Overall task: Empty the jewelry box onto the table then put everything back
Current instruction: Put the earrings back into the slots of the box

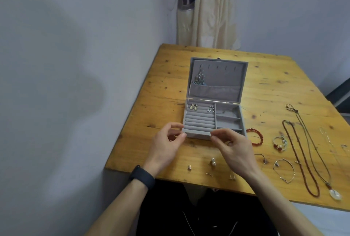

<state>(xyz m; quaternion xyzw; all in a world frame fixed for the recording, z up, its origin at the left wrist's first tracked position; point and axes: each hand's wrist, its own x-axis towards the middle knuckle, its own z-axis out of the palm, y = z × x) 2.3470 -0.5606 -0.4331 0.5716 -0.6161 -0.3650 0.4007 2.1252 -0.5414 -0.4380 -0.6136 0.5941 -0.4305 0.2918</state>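
I see a cream curtain [212,8] hanging at twelve o'clock, and pale wall [75,46] from nine round to two.

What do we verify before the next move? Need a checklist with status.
1. Jewelry box lid open and leaning back: ok.
2. Free slots in the ring rolls: the front rows are bare and only the back row holds earrings: ok.
3. Left hand and right hand holding a piece: both have fingertips pinched at the box's front edge, but anything in them is too small to see: cannot tell.
4. Everything back in the box: the red bead bracelet, pendant necklace and other pieces lie on the table: not ok.
5. Small pieces safe from falling: the pearl earring sits near the table's front edge: not ok.
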